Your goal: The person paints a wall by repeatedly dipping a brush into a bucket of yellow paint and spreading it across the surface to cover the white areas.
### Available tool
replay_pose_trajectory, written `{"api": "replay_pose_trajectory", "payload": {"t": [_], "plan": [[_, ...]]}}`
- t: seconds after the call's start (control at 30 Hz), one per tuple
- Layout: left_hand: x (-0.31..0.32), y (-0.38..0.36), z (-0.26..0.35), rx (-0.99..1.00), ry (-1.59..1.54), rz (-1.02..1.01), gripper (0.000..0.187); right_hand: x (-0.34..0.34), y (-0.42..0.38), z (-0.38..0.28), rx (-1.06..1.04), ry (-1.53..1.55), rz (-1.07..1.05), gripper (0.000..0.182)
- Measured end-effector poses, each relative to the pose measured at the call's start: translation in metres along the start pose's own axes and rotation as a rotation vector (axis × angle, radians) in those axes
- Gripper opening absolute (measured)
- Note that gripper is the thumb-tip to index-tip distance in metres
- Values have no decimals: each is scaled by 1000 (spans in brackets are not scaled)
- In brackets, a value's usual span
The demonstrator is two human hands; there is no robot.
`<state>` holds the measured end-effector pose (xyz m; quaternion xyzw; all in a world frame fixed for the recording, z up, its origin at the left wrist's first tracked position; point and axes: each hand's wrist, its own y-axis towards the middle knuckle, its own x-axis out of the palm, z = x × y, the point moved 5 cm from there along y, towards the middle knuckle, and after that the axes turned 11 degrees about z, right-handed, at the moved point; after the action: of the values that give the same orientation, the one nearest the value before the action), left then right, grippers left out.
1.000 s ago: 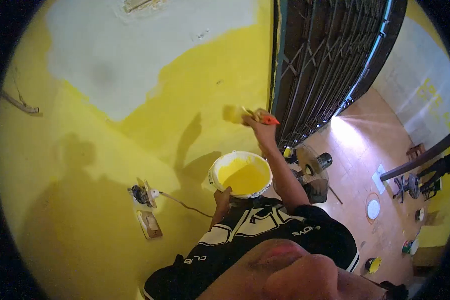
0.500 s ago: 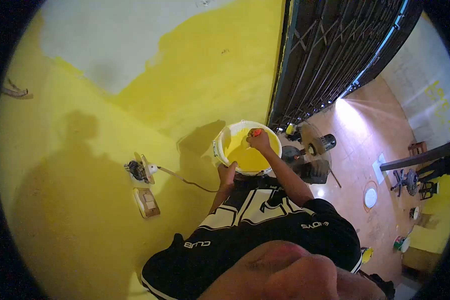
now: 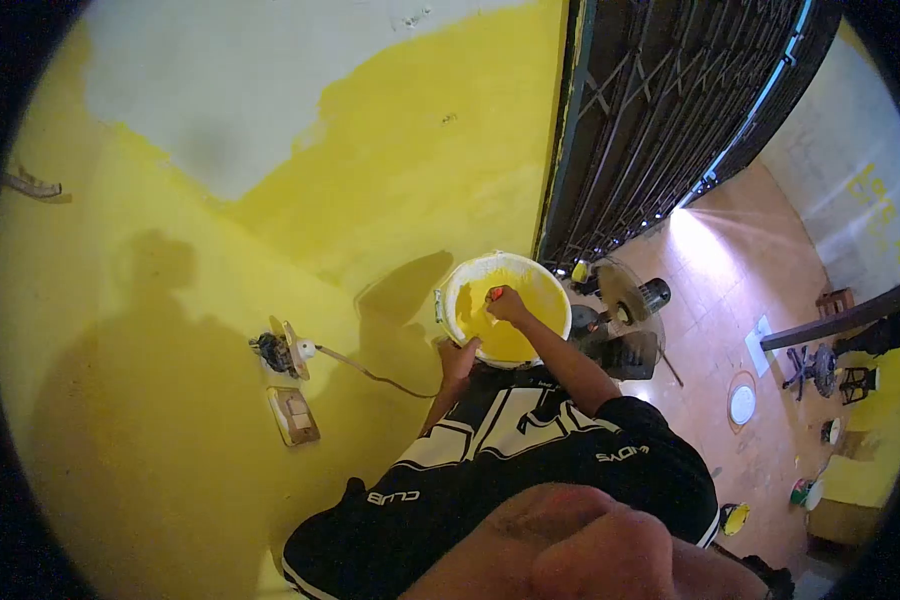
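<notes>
The bucket [image 3: 484, 265] is white, its paint [image 3: 515, 335] yellow — the shirt [image 3: 505, 465] black, white-patterned.

The black shirt [image 3: 510, 468] reads "CLUB" [image 3: 394, 497]; its other lettering [image 3: 628, 454] and yellow wall writing [image 3: 873, 190] are unclear.

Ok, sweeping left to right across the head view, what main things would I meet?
Tube-like wall stub, wall switch, paint bucket, fan, round white disc on the floor, green-and-white tub.
</notes>
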<state>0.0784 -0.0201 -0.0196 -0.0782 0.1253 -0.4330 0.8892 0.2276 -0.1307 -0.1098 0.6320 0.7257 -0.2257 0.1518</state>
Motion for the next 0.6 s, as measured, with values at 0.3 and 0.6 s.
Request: {"api": "replay_pose_trajectory", "payload": {"t": [0.3, 0.6], "plan": [[2, 10, -26, -97, -139, -57, 26, 17, -21, -7, -177, -126, -125, 16], [1, 9, -31, -165, -68, -57, 26, -5, -37, -20, -85, 77, -27, 18]]}}
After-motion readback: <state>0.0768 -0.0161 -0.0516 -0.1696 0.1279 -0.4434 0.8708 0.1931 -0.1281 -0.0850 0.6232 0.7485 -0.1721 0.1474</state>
